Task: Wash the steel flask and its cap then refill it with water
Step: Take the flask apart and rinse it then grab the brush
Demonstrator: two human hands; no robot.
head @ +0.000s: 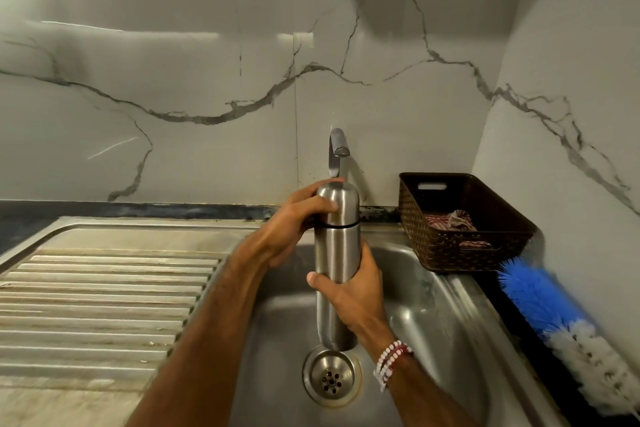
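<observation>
Flask (pixel 337 253) of brushed steel is held upright over the bowl of the sink (pixel 433 322), its base just above the drain (pixel 331 378) and its top just below the spout of the tap (pixel 336 149). The rounded cap (pixel 341 204) sits on the flask, with a thin dark seam where the two meet, so the inside cannot be seen. The left hand (pixel 287 229) wraps its fingers round the cap, while the right hand (pixel 356 295) clasps the lower body with its thumb across the front; beaded bracelets (pixel 391 360) in red and white circle that wrist. At the sink's back right corner stands a brown woven basket (pixel 460 246) with a crumpled red-striped cloth (pixel 450 220) in it. A blue and white brush (pixel 554 315) lies on the dark counter just beside the basket. The ribbed draining board (pixel 104 295) spreads to the left.
</observation>
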